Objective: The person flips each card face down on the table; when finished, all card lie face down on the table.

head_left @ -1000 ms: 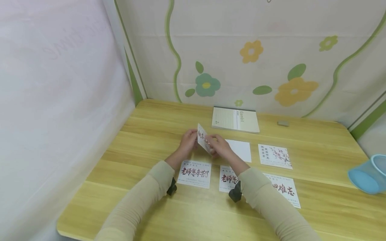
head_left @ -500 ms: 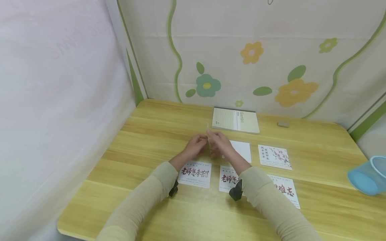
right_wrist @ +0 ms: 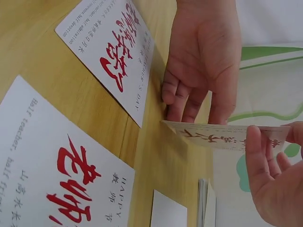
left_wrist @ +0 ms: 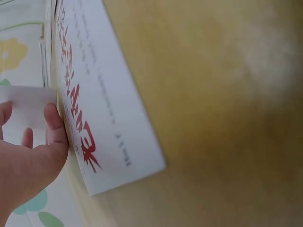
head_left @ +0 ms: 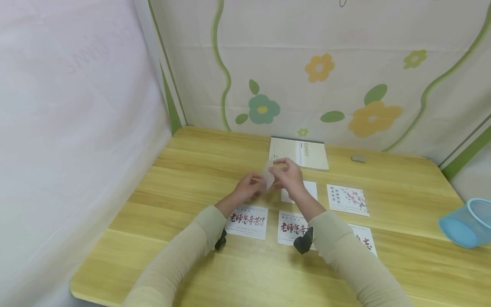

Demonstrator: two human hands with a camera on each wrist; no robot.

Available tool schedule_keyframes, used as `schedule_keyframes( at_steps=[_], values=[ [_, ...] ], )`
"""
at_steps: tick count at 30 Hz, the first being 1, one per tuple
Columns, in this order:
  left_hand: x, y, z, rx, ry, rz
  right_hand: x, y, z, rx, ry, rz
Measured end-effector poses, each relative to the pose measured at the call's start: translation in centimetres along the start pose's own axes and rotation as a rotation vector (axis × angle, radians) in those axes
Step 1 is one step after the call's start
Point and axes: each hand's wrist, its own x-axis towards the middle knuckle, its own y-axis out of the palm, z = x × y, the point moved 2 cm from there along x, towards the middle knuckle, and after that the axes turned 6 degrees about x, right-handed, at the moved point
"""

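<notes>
A printed card (head_left: 267,175) stands on edge between my two hands, raised over the table, its pale back toward the head view. My right hand (head_left: 289,175) pinches it from the right, thumb on the face with reddish characters in the right wrist view. At the other end my left hand (head_left: 247,188) holds the card's edge with thumb and fingertips. Below the hands lie a card with red characters (head_left: 247,221) and a similar one (head_left: 290,226). A third red-lettered card (head_left: 364,238) is partly hidden by my right sleeve.
A blank white card (head_left: 310,187) lies behind my right forearm, beside a card with a blossom branch (head_left: 347,199). Farther back are a notebook (head_left: 316,157) and a small grey block (head_left: 358,159). A blue bin (head_left: 464,226) is at the right edge.
The held card has turned from showing its red characters, through edge-on, to showing its pale back. My right hand has moved slightly right and up; my left hand shifted a little right.
</notes>
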Motion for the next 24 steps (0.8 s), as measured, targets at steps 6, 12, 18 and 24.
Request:
schedule_keyframes(
  at_steps=[6,12,18,24],
  values=[
    [0.1,-0.9,0.6,-0.012,-0.033,-0.100,0.0,-0.4,0.3,-0.022,-0.111,-0.038],
    [0.6,-2.6,1.5,0.016,-0.058,-0.282,0.3,-1.0,-0.8,-0.187,-0.158,-0.077],
    [0.6,-3.8,1.8,0.238,-0.047,-0.332,0.7,-1.3,-3.0,-0.401,-0.103,-0.070],
    [0.8,-4.4,1.9,0.430,-0.026,-0.333,1.1,-1.0,-4.7,-0.499,-0.045,-0.001]
  ],
)
